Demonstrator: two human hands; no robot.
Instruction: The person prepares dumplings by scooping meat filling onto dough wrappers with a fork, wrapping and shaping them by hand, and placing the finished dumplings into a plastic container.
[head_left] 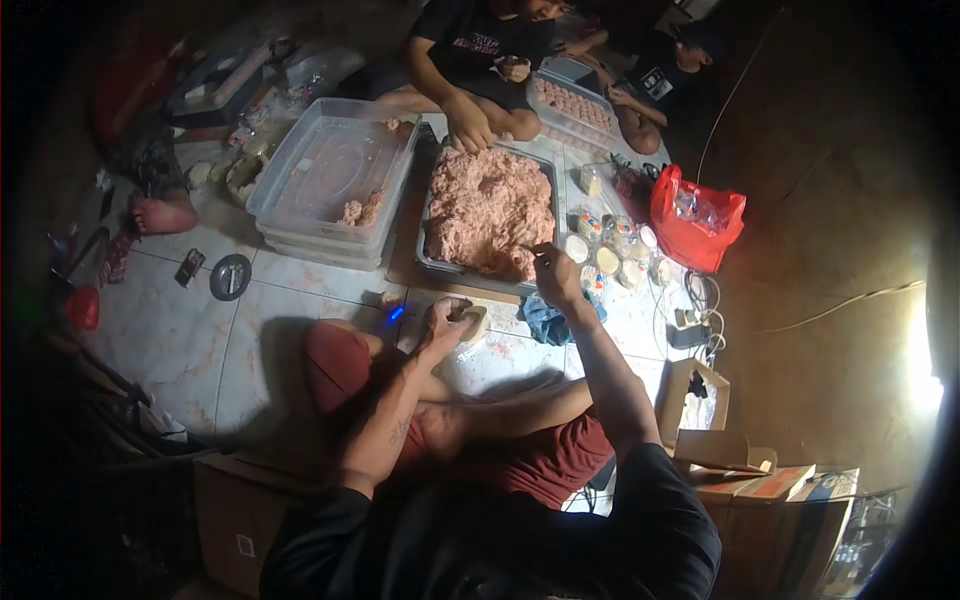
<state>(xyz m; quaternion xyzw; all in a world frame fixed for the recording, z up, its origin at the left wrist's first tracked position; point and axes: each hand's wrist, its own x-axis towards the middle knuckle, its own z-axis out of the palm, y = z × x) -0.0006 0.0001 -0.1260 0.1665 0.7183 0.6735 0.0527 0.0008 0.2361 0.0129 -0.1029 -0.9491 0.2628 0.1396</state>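
A big tray (487,283) is heaped with pink minced meat (487,205) in front of me. My right hand (557,274) is at the tray's near right corner, its fingers closed and pinched at the edge of the meat; whatever they hold is too small to make out. Lower and to the left, my left hand (447,326) is closed around a pale, flat dough wrapper (476,323), held above the floor. A bunched blue cloth (551,320) lies below my right hand. Across the tray, another person's hand (468,124) reaches into the meat's far edge.
Stacked clear plastic tubs (325,243) stand left of the tray, lumps of meat inside the top one. To the right are several round packs (606,262) and a red plastic bag (697,220). A far box (573,103) holds rows of pink pieces; cardboard boxes (760,500) stand behind right.
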